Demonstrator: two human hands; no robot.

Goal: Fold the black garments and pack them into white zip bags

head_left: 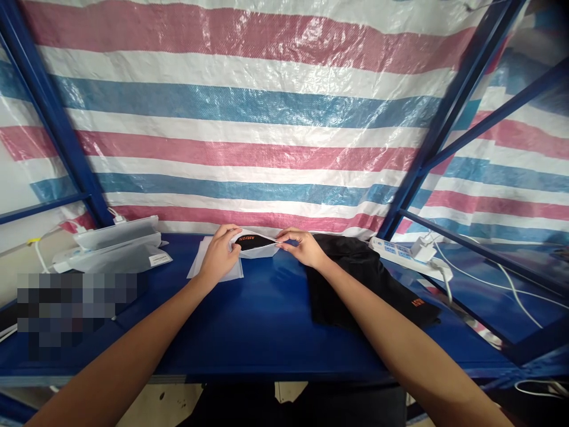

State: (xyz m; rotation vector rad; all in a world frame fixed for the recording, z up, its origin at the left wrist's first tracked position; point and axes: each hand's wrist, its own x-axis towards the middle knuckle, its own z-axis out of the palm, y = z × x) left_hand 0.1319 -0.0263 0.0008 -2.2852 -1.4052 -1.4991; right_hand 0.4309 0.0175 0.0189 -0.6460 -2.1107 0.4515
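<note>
Both my hands hold a translucent white plastic bag by its mouth, above the far part of the blue table. My left hand is closed on the left end of the opening, thumb in front. At the right corner, the fingers and thumb of my right hand pinch the rim. Inside the mouth shows folded black fabric with orange lettering. More flat, pale plastic bags lie under and beside my left hand. A black garment with a small orange print is spread by my right forearm.
A white power strip with plugs and cables stands at the right. Another white strip and plastic packaging are at the left, behind a blurred dark area. Blue metal posts and a striped tarp bound the table.
</note>
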